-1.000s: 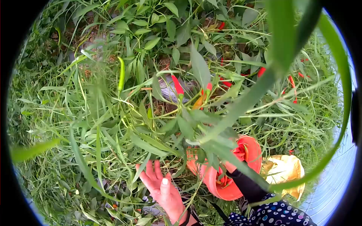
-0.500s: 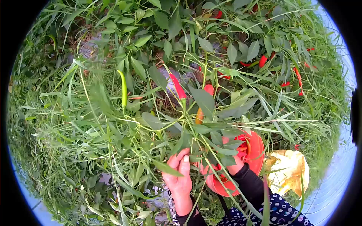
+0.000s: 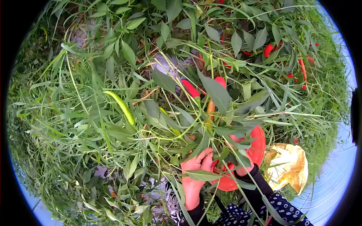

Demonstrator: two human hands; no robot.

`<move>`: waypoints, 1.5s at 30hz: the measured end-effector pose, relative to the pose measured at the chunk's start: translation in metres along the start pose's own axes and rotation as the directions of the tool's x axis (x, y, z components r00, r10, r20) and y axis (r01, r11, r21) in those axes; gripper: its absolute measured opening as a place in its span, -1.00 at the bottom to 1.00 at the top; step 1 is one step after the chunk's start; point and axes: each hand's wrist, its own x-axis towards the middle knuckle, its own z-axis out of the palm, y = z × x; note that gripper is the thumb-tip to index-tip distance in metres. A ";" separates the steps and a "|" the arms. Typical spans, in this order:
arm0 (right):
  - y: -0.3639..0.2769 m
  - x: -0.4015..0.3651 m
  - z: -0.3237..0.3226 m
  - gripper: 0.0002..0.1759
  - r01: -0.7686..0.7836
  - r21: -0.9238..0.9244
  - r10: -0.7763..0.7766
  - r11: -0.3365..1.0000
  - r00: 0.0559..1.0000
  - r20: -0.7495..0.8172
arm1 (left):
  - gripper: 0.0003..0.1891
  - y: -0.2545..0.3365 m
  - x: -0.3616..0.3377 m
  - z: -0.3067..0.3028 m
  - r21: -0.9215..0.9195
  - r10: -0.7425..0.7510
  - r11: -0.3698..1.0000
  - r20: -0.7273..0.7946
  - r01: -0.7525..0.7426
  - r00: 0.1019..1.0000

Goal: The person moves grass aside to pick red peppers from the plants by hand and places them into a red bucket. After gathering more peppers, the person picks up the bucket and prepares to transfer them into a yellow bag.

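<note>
My left hand [image 3: 194, 171] is closed among the stems and leaves of a pepper plant [image 3: 213, 90], its fingers bent around something that leaves partly cover. To its right, my right hand [image 3: 244, 162] lies over a red bucket [image 3: 258, 145], mostly hidden by leaves, so its fingers cannot be made out. Just above the hands hang a red pepper [image 3: 191, 89] and an orange-red pepper [image 3: 211, 107]. A yellow-green pepper [image 3: 122, 107] hangs to the left. Red peppers show partly inside the bucket.
A yellow sack [image 3: 287, 165] lies right of the bucket. More red peppers [image 3: 302, 73] hang at the upper right. Long grass and leafy stems surround both hands. Patches of grey plastic sheet [image 3: 166, 64] show on the ground.
My left hand has moved right and its fingers have closed in further. The plant's branch and its peppers have shifted right, and the yellow-green pepper now tilts.
</note>
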 end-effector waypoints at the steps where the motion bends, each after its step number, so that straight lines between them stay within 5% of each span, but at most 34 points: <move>1: 0.000 -0.002 0.001 -0.47 0.005 -0.011 -0.005 1.000 1.000 -0.002 | -0.81 -0.003 -0.002 0.003 0.001 0.022 1.000 0.017 -0.023 1.000; 7: -0.006 -0.004 -0.001 -0.46 0.032 -0.006 -0.033 0.999 0.999 -0.021 | -0.86 0.002 -0.006 0.010 0.002 -0.064 0.998 0.074 0.064 0.995; 9: -0.005 -0.007 0.003 -0.45 0.027 -0.018 -0.027 0.999 0.999 -0.018 | -0.85 -0.007 -0.007 0.012 -0.195 -0.041 0.979 0.101 0.060 0.994; 10: -0.015 -0.006 0.013 -0.44 0.005 -0.188 -0.014 0.982 0.999 -0.048 | -0.83 -0.011 -0.016 0.017 -0.233 -0.125 0.961 0.111 0.148 0.986; 12: -0.006 -0.029 0.007 -0.47 -0.036 -0.105 0.031 0.994 0.998 -0.048 | -0.80 0.006 -0.007 0.010 -0.218 -0.226 0.939 0.186 0.265 0.956; 13: 0.029 -0.010 -0.021 -0.52 0.279 -0.666 -0.270 0.692 0.955 0.120 | -0.78 0.000 -0.006 0.013 -0.232 -0.192 0.947 0.152 0.224 0.970; 15: 0.044 -0.023 -0.058 -0.58 0.051 -0.174 -0.033 0.983 0.994 0.105 | -0.76 -0.028 -0.018 0.024 -0.374 -0.122 0.912 0.147 0.170 0.981; 16: 0.030 -0.021 -0.046 -0.61 0.221 -0.664 -0.183 0.714 0.975 0.129 | -0.76 -0.026 -0.014 0.026 -0.372 -0.116 0.914 0.137 0.160 0.984; 17: 0.014 -0.027 -0.035 -0.63 0.283 -0.937 -0.295 0.206 0.931 0.216 | -0.76 -0.023 -0.012 0.028 -0.282 -0.103 0.950 0.115 0.132 0.988; 18: 0.006 -0.030 -0.022 -0.70 0.148 -0.496 -0.274 0.856 0.943 -0.191 | -0.76 -0.020 -0.014 0.030 -0.189 -0.095 0.976 0.102 0.113 0.990; 19: -0.035 -0.030 -0.005 -0.69 0.124 -0.459 -0.213 0.880 0.966 -0.146 | -0.76 -0.016 -0.020 0.037 -0.449 -0.204 0.872 0.023 0.192 0.979; 21: -0.081 -0.045 -0.020 -0.69 -0.042 -0.582 -0.031 0.812 0.993 -0.116 | -0.76 0.000 -0.007 0.028 -0.131 -0.044 0.990 0.067 0.053 0.997; 22: -0.104 -0.054 -0.012 -0.72 -0.110 -0.538 -0.001 0.836 0.979 -0.202 | -0.75 -0.013 -0.019 0.035 -0.305 -0.365 0.867 0.154 0.395 0.918; 24: -0.147 -0.075 -0.031 -0.76 -0.098 -0.750 -0.029 0.654 0.988 -0.154 | -0.77 -0.027 -0.022 0.043 -0.223 -0.168 0.960 0.017 0.168 0.986; 26: -0.179 -0.091 -0.036 -0.78 -0.219 -0.820 -0.187 0.529 0.913 -0.364 | -0.77 -0.033 -0.029 0.051 -0.242 -0.079 0.969 -0.085 0.056 0.993; 27: -0.194 -0.096 -0.056 -0.78 -0.105 -0.885 -0.254 0.454 0.937 -0.241 | -0.79 -0.027 -0.028 0.050 -0.227 -0.130 0.968 -0.096 0.105 0.987; 28: -0.210 -0.104 -0.047 -0.81 -0.053 -0.801 -0.329 0.596 0.894 -0.304 | -0.80 -0.022 -0.026 0.048 -0.210 -0.181 0.965 -0.109 0.155 0.978; 29: -0.213 -0.104 -0.055 -0.82 0.093 -0.826 -0.540 0.556 0.795 -0.274 | -0.80 -0.018 -0.024 0.046 -0.214 -0.189 0.963 -0.109 0.162 0.976; 31: -0.233 -0.112 -0.067 -0.76 0.286 -0.729 -0.658 0.622 0.696 -0.288 | -0.86 -0.012 -0.024 0.044 -0.063 -0.138 0.989 -0.148 0.130 0.979; 32: -0.235 -0.115 -0.067 -0.69 0.275 -0.652 -0.579 0.706 0.755 -0.308 | -0.88 -0.021 -0.027 0.048 -0.097 -0.063 0.994 -0.220 0.043 0.973; 33: -0.238 -0.120 -0.065 -0.63 0.255 -0.570 -0.499 0.781 0.804 -0.324 | -0.87 -0.008 -0.023 0.041 -0.083 -0.125 0.990 -0.154 0.114 0.980; 35: -0.218 -0.113 -0.065 -0.53 0.198 -0.639 -0.377 0.743 0.913 -0.156 | -0.85 -0.017 -0.024 0.037 -0.060 -0.196 0.980 -0.073 0.192 0.978; 37: -0.189 -0.100 -0.040 -0.54 0.166 -0.564 -0.257 0.809 0.963 -0.084 | -0.84 -0.027 -0.030 0.042 -0.638 -0.437 0.689 0.014 0.344 0.899; 38: -0.173 -0.092 -0.028 -0.57 0.100 -0.509 -0.162 0.855 0.984 -0.078 | -0.81 -0.028 -0.027 0.038 -0.545 -0.430 0.739 0.069 0.395 0.900; 39: -0.154 -0.080 -0.021 -0.60 0.061 -0.515 -0.100 0.855 0.994 -0.047 | -0.79 -0.015 -0.023 0.034 -0.575 -0.472 0.683 0.121 0.450 0.873; 41: -0.114 -0.059 -0.009 -0.61 0.010 -0.561 0.011 0.828 0.999 0.035 | -0.78 -0.053 -0.029 0.042 -0.649 -0.323 0.706 0.060 0.282 0.945; 45: -0.048 -0.029 0.011 -0.70 -0.124 -0.593 0.265 0.795 0.952 0.156 | -0.80 -0.038 -0.028 0.034 -0.697 -0.431 0.630 0.055 0.344 0.901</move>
